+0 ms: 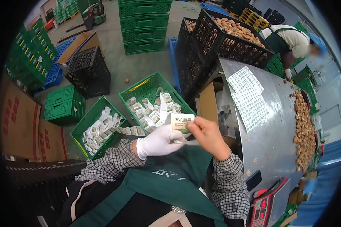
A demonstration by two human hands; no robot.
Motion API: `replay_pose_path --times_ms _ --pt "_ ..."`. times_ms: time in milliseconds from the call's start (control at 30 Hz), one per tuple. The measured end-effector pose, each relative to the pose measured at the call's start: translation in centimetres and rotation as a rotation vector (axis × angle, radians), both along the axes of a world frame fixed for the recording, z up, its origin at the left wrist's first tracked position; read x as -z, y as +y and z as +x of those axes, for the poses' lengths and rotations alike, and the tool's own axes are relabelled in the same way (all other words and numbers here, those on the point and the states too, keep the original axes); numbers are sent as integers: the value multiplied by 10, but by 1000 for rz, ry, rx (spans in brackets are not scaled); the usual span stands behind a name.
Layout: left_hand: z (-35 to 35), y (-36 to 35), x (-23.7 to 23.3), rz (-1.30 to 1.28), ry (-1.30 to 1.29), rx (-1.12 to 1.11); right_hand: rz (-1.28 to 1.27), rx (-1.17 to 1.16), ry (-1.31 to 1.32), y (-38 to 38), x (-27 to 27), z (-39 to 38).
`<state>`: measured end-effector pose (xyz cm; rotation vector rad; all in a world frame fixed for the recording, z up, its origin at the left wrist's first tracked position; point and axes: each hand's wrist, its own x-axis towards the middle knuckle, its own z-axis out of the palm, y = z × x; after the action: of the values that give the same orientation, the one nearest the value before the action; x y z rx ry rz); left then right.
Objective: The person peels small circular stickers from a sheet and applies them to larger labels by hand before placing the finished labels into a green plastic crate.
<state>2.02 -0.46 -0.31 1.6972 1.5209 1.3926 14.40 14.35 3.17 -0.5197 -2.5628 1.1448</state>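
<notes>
In front of the apron, my left hand (159, 143), in a white glove, is closed on a printed paper label (181, 120) with a green lower edge. My bare right hand (209, 137) pinches the right side of the same label between thumb and fingers. A white paper end sticks out below, between the two hands. Just beyond them, a green crate (142, 84) holds many loose printed labels (151, 113). To the left, a second green crate (76, 135) is filled with folded label strips (98, 132), and one strip (132, 131) trails over its side towards my gloved hand.
At right, a metal table (269, 147) bears label sheets (248, 98), a mushroom pile (305, 132), a phone (253, 181) and a red scale (269, 204). Black crates (231, 41) of mushrooms stand beyond. A co-worker (291, 41) bends over at the far right.
</notes>
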Motion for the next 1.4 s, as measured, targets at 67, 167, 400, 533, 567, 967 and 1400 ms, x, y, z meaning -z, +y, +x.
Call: replay_pose_path --times_ms 67,167,400,533,567,967,1400 --pt "3 4 9 86 33 15 -315 78 191 9 4 -5" --pt "4 -3 10 -131 -26 -39 -466 102 389 31 4 -12" --pt "7 2 11 -125 -94 -146 -158 -245 73 -4 -13 -7" --pt "4 0 4 -39 55 -190 275 -29 136 -3 -8 -12" --pt "1 -1 3 -34 42 -173 67 -49 71 3 -4 -11" --pt "0 -1 9 -196 -67 -129 -585 29 285 7 -9 -12" --pt "-2 4 0 94 39 -29 -388 -44 153 16 16 -10"
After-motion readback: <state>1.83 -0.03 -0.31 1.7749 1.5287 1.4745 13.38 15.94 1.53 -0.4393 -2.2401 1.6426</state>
